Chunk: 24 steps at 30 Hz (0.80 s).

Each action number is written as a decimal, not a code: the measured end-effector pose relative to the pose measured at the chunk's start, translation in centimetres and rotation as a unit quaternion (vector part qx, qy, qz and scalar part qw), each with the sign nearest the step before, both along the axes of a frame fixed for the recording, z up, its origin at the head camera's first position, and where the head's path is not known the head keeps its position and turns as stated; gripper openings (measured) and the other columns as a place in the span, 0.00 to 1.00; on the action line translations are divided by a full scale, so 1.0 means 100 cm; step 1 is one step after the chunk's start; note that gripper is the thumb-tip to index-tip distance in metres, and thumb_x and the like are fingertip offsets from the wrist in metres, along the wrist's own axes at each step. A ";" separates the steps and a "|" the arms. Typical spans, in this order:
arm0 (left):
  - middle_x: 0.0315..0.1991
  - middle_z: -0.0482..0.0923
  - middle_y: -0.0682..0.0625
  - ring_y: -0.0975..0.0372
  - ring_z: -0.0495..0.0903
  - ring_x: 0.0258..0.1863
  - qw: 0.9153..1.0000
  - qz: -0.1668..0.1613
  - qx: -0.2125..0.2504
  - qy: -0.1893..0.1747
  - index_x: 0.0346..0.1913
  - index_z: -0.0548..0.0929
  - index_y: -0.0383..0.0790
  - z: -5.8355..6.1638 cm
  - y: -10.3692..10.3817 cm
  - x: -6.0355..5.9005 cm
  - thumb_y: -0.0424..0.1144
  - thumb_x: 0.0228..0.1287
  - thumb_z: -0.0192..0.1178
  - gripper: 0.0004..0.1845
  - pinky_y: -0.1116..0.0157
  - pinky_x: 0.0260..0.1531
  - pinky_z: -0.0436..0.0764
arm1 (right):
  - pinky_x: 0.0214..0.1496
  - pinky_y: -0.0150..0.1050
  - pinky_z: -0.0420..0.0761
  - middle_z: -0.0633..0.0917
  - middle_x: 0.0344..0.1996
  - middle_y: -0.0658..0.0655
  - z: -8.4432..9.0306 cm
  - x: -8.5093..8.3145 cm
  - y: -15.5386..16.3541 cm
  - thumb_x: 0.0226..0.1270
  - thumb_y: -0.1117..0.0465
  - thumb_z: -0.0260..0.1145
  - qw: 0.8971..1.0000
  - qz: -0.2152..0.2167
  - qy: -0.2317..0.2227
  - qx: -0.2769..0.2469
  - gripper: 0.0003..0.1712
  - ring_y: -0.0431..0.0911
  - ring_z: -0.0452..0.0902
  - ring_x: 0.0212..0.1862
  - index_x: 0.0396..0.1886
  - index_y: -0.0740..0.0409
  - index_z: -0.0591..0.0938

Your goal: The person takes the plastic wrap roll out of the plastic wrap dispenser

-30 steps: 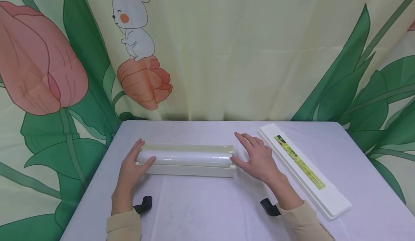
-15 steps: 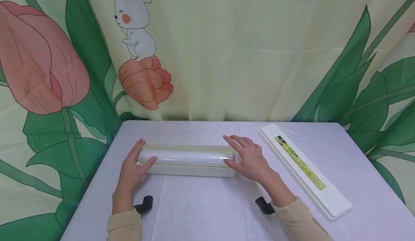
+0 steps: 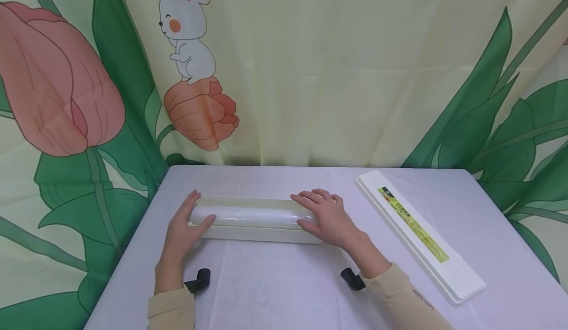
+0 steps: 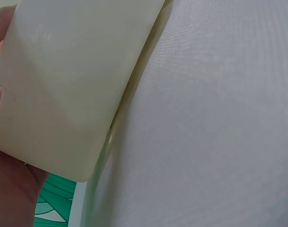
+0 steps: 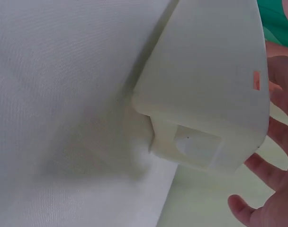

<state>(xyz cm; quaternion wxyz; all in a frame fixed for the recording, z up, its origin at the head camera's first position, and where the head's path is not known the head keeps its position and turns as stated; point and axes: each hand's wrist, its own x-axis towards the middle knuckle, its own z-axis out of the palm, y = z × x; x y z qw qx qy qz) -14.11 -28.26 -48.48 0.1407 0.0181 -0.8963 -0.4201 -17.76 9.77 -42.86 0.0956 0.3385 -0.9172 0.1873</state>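
The cling-film dispenser (image 3: pixel 262 234), probably light and stiff, its film roll (image 3: pixel 253 215) likely slippery, suits end holds: left hand (image 3: pixel 183 229) at 9 o'clock, right hand (image 3: pixel 327 220) at 3, both spread, gripping nothing.

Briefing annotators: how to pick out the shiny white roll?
On the white cloth-covered table, find the open cream plastic box. The roll lies lengthwise inside: a glossy cylinder, unlike the flat white plastic panel with a yellow-green label.

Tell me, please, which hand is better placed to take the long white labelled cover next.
Probably the right hand: it is at the end of the film dispenser nearer the cover, the left hand at the other.
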 end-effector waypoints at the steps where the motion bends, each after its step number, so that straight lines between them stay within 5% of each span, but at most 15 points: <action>1: 0.78 0.57 0.43 0.45 0.54 0.76 1.000 0.000 0.000 -0.001 0.75 0.66 0.38 0.000 0.000 0.000 0.49 0.62 0.70 0.42 0.38 0.70 0.56 | 0.58 0.66 0.69 0.80 0.62 0.51 0.000 0.000 -0.001 0.66 0.51 0.71 1.000 0.002 0.001 0.002 0.31 0.56 0.69 0.66 0.69 0.43 0.77; 14: 0.79 0.56 0.44 0.46 0.53 0.77 1.000 0.003 0.001 -0.013 0.76 0.65 0.39 0.002 0.000 0.001 0.50 0.63 0.70 0.42 0.39 0.71 0.56 | 0.60 0.70 0.63 0.86 0.54 0.45 0.000 -0.009 -0.012 0.65 0.50 0.73 0.997 0.026 -0.019 0.072 0.24 0.56 0.68 0.67 0.60 0.44 0.85; 24: 0.79 0.55 0.45 0.47 0.52 0.77 1.000 0.002 -0.001 -0.016 0.76 0.64 0.39 0.003 0.001 0.001 0.50 0.64 0.69 0.42 0.39 0.71 0.55 | 0.62 0.70 0.60 0.86 0.54 0.42 0.000 -0.013 -0.016 0.62 0.48 0.75 0.994 0.030 -0.044 0.092 0.28 0.55 0.70 0.66 0.62 0.44 0.84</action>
